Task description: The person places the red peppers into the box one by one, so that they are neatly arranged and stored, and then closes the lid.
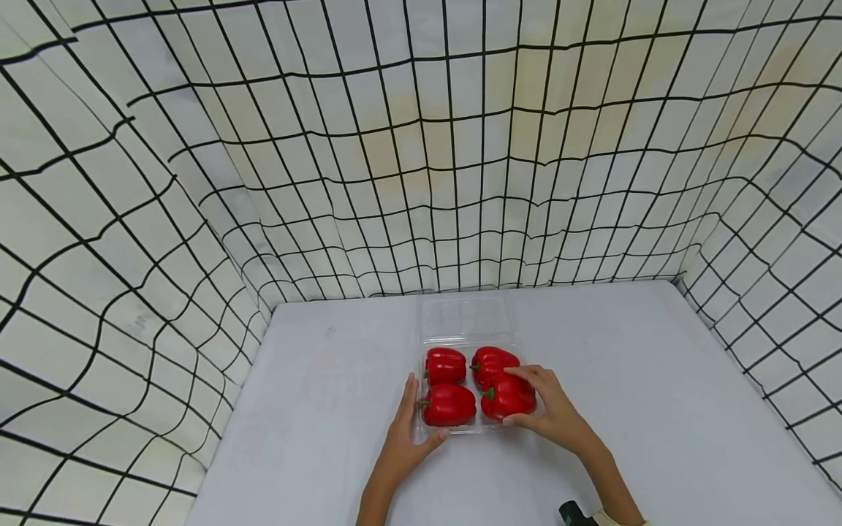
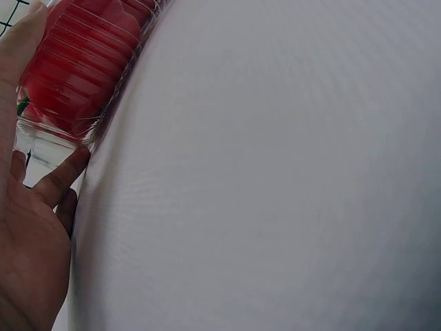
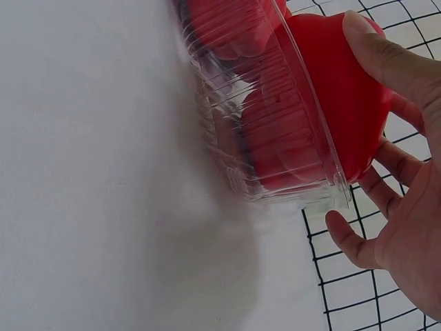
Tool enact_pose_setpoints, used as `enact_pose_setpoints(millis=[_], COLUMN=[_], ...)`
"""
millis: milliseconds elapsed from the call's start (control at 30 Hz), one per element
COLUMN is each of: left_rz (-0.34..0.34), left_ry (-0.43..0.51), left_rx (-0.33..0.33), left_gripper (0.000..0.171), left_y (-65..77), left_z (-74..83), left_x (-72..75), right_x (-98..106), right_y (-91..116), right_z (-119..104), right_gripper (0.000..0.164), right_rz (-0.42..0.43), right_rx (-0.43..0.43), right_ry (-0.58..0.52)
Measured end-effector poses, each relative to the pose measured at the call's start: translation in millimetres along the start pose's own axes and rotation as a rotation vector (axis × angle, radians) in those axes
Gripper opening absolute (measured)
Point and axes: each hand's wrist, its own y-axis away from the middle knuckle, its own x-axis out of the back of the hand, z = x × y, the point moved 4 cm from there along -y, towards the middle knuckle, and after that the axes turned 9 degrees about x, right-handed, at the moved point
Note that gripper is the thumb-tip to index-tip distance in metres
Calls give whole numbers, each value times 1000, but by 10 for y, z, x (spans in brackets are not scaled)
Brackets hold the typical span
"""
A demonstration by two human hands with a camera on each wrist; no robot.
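Observation:
A clear plastic clamshell container (image 1: pixel 468 429) holds several red bell peppers with green stems, two at the back and two in front. My right hand (image 1: pixel 552 413) grips the front right bell pepper (image 1: pixel 508 397), thumb at its near side and fingers over its far side. In the right wrist view this red pepper (image 3: pixel 337 89) stands partly above the container's rim. My left hand (image 1: pixel 403 442) rests along the container's left side with fingers straight and thumb at the front corner. In the left wrist view its fingertips touch the ribbed plastic wall (image 2: pixel 89 65). The front left bell pepper (image 1: pixel 449 405) lies beside it.
The container's clear lid (image 1: pixel 465 315) lies folded back towards the rear edge of the white table (image 1: pixel 316 409). Black netting (image 1: pixel 427 175) over white sheeting encloses the table at the back and both sides. A dark device (image 1: pixel 574 513) sits at my right wrist.

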Motion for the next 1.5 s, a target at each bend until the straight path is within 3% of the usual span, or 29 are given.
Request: enact_pose_setpoints(millis=[267,633,900,1500], left_rz=[-3,12,6,4], left_ry=[-2,-23,-10,-21], left_rx=[-5,-8,1,4], left_gripper=[100,101,101,101], left_y=[2,4,18,-3], left_z=[16,-7,6,19], left_x=[2,-6,-14,-9], right_x=[9,-19,-27,-76], right_y=[27,42,33,30], right_z=[-16,-10,-33,-17], right_gripper=[69,60,59,62], right_rz=[24,75,86,71], right_rx=[28,57,92,74], right_ry=[14,114,186,282])
